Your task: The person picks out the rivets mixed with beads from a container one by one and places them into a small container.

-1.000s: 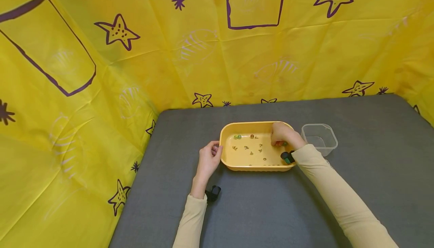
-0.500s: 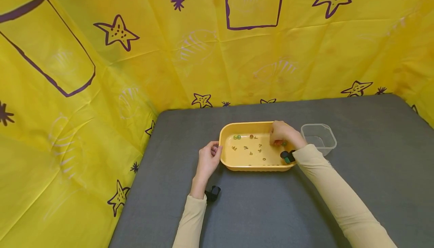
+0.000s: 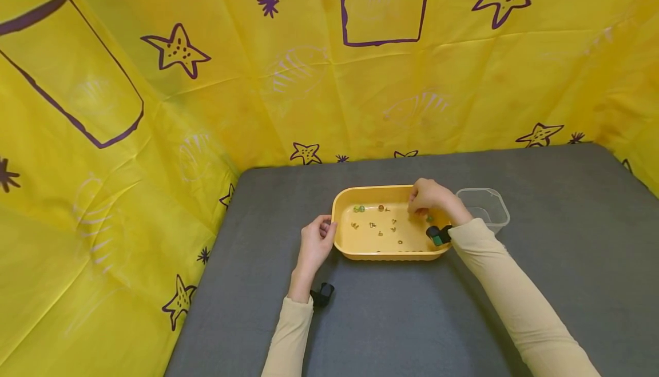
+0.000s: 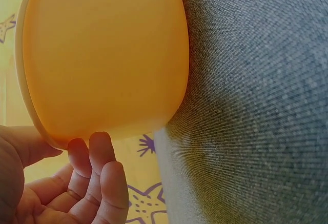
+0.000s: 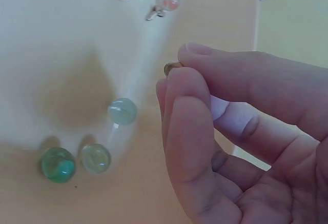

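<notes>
A yellow plastic tray (image 3: 381, 256) stands on the table. My left hand (image 3: 316, 242) holds its left rim, with thumb and fingertips pinching the edge in the left wrist view. My right hand (image 3: 435, 198) is over the tray's right part, raised off the floor. Between its thumb and forefinger is a small gold-coloured metal piece (image 5: 171, 69), mostly hidden by the fingers. Below that hand lie a green marble (image 5: 58, 165), a pale marble (image 5: 96, 158) and a light green marble (image 5: 122, 111). Several small gold-coloured metal pieces (image 3: 373, 225) are scattered over the tray's floor.
A clear plastic container (image 3: 501, 219) stands right of the tray, partly behind the right wrist. At the tray's left back are green marbles (image 3: 358, 209) and a brown marble (image 3: 381, 208). A yellow patterned cloth (image 3: 309, 96) hangs behind the grey table (image 3: 381, 320).
My right hand has risen a little from the tray's floor, with its fingers drawn together on the small metal piece. The left hand keeps its hold on the rim.
</notes>
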Available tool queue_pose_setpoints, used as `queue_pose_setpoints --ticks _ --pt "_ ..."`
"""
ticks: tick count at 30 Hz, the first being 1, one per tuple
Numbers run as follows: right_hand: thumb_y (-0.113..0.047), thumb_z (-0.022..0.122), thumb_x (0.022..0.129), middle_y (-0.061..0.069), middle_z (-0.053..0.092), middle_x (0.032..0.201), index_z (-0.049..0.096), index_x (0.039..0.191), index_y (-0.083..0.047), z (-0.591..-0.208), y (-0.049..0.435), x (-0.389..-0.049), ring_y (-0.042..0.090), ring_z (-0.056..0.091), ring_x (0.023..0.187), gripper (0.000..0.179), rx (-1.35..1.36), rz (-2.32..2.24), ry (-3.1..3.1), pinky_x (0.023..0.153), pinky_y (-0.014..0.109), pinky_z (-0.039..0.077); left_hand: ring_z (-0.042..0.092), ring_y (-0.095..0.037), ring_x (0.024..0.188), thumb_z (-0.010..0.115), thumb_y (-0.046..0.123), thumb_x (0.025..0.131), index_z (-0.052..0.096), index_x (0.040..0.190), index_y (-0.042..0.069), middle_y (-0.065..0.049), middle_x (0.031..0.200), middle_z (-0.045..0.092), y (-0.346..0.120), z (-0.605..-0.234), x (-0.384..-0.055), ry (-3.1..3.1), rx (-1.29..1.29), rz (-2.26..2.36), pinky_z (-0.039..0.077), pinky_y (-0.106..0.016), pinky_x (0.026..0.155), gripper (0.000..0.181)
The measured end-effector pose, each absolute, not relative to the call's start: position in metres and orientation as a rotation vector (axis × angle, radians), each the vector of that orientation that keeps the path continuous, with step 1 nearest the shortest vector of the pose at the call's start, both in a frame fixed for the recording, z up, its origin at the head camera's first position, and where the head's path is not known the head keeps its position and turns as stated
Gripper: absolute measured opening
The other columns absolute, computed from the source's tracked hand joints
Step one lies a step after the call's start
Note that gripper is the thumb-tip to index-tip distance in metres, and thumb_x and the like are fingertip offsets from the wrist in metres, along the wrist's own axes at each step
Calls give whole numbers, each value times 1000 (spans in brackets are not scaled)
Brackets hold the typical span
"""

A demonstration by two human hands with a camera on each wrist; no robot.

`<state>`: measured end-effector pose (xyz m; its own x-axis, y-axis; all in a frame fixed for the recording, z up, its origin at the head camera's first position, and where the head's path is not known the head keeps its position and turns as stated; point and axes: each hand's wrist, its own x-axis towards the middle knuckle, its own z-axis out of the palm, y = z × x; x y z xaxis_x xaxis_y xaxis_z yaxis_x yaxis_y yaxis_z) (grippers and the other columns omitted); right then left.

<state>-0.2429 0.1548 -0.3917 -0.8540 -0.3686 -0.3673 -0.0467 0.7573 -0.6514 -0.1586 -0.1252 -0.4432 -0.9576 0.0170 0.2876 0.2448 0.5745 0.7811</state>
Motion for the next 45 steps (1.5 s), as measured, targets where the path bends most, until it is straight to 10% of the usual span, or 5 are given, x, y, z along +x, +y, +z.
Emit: queue_pose_setpoints --ticks 45 --pt "-8 64 80 15 65 73 64 77 1 -371 177 -230 27 63 68 9 -323 -993 2521 71 40 51 51 -15 59 60 6 88 63 100 -9 -8 68 56 -126 -444 -158 -2548 -265 -1310 45 -23 55 20"
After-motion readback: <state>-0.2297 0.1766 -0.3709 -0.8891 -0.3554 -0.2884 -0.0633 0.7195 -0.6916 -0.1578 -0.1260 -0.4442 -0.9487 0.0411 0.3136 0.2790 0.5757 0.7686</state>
